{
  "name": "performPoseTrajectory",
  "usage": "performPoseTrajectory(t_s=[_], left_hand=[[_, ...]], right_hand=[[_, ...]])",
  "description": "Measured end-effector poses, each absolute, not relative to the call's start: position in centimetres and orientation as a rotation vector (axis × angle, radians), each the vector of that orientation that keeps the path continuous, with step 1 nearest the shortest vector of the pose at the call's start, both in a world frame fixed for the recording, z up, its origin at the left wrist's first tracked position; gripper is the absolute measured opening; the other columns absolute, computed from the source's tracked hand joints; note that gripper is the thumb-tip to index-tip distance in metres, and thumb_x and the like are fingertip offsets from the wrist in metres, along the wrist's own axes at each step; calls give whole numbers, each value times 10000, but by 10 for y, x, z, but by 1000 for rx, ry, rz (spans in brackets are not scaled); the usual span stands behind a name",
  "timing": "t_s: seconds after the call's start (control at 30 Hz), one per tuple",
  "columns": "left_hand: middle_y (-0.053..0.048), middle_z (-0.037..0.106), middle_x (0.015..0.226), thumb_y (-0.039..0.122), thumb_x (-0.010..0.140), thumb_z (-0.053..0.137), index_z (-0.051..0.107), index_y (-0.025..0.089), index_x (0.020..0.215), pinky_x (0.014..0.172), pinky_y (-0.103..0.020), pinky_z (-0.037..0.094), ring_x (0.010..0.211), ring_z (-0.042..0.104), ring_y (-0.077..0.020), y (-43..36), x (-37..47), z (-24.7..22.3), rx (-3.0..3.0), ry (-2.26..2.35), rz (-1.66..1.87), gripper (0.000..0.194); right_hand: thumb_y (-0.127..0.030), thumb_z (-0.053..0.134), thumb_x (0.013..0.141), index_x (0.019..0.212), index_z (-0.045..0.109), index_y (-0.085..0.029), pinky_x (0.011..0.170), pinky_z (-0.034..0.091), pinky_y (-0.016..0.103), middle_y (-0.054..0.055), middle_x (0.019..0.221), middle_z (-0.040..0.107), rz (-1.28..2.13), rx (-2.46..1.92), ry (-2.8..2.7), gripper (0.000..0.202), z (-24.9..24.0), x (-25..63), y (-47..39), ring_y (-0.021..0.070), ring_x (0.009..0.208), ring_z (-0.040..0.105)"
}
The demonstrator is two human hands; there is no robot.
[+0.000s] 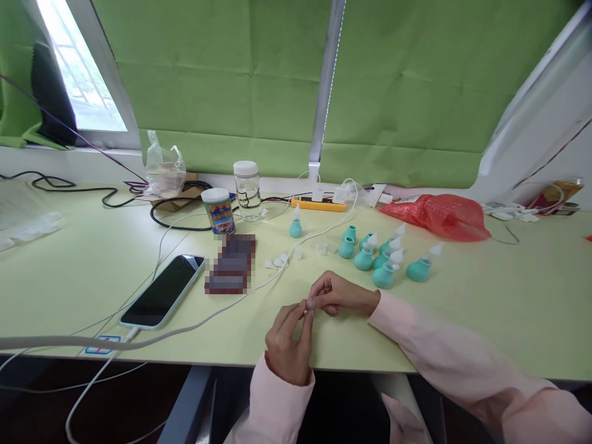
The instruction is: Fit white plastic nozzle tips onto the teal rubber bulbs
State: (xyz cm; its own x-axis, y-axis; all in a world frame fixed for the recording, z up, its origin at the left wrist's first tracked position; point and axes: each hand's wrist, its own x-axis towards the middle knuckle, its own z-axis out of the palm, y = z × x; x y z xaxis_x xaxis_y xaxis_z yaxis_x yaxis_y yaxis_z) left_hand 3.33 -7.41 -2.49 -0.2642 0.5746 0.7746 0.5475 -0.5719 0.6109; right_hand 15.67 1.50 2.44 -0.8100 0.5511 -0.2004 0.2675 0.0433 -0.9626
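Fingertips of both hands met at one spot over the front edge of the pale green tabletop [485, 308]: left hand [287, 345] with thumb and forefinger pinched together, right hand [340, 295] likewise pinched, both apparently clamped on one small whitish piece [308, 306], too small to identify. Pinch from both sides read as a fine-grip hold, piece kept just above the table. Both wrists in pale pink sleeves [444, 351]. At 1 o'clock from the hands, near, sat a cluster of teal rubber bulbs with translucent white nozzles [386, 259]; one more bulb [295, 226] stood alone at 12. Loose white plastic caps [277, 261] lay at 11, just beside a white cable [194, 324] running across the table toward 8. Dark smartphone in a light blue case [163, 291] lay at 9, a small printed can [218, 211] and clear jar with white lid [246, 190] at 11, further back. Red plastic bag [439, 216] at 2, well apart. Nothing stood between the hands and the bulbs.
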Motion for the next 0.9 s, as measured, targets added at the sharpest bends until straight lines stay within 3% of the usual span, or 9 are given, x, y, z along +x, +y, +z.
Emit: performPoseTrajectory(t_s=[0.1, 0.27, 0.37, 0.47, 0.6, 0.67, 0.8, 0.9], left_hand=[[-60, 637, 709, 78, 717, 566, 606, 123, 796, 582, -254, 527, 642, 615, -141, -74, 34, -25, 1871, 1462, 2035, 100], [-35, 616, 645, 83, 703, 583, 604, 128, 794, 521, -248, 508, 556, 576, -117, -74, 33, -25, 1895, 1432, 2046, 104], [-26, 615, 647, 79, 711, 568, 600, 148, 793, 519, -246, 507, 563, 578, -117, -74, 32, -25, 1915, 1423, 2046, 112], [-40, 621, 687, 71, 715, 557, 611, 144, 799, 559, -258, 515, 617, 598, -133, -75, 31, -25, 1890, 1427, 2073, 124], [-53, 625, 721, 81, 721, 556, 632, 127, 820, 595, -258, 516, 658, 608, -143, -76, 31, -23, 1840, 1472, 2077, 133], [-55, 629, 747, 88, 727, 553, 633, 131, 843, 606, -258, 514, 675, 607, -144, -75, 31, -24, 1805, 1490, 2077, 148], [-68, 627, 820, 92, 746, 531, 616, 130, 912, 652, -270, 510, 735, 602, -149, -74, 30, -29, 1680, 1488, 2074, 190], [-71, 615, 846, 100, 763, 509, 601, 134, 941, 681, -282, 503, 779, 593, -155, -73, 30, -31, 1619, 1462, 2024, 203]], right_hand=[[-425, 579, 673, 791, 626, -110, 368, 273, 183, -43, 433, 473, 1537, -985, -2097, 340, 22, 156, 27, 49, 354, 374], [-409, 597, 660, 1033, 543, -137, 525, 365, 215, -22, 558, 530, 528, -1216, -2057, 465, 18, 150, 62, 98, 510, 480], [-477, 580, 663, 1143, 461, -158, 573, 365, 232, -5, 621, 565, 350, -1296, -2184, 589, 14, 140, 76, 137, 605, 524], [-491, 546, 695, 1104, 484, -162, 589, 362, 237, 9, 634, 576, 350, -1308, -2234, 529, 10, 129, 83, 157, 660, 539], [-367, 533, 739, 893, 585, -150, 627, 376, 238, 21, 658, 592, 388, -1256, -2247, 271, 10, 126, 82, 135, 653, 540], [-318, 533, 738, 892, 584, -148, 620, 393, 225, 18, 701, 598, 408, -1229, -2249, 235, 13, 132, 76, 106, 610, 533], [-322, 528, 729, 886, 564, -128, 477, 421, 203, 40, 814, 583, 898, -1010, -2187, 252, 16, 153, 51, 60, 472, 506], [-332, 591, 676, 845, 577, -122, 455, 440, 211, 46, 807, 568, 1255, -844, -2103, 270, 16, 164, 27, 62, 471, 504]])
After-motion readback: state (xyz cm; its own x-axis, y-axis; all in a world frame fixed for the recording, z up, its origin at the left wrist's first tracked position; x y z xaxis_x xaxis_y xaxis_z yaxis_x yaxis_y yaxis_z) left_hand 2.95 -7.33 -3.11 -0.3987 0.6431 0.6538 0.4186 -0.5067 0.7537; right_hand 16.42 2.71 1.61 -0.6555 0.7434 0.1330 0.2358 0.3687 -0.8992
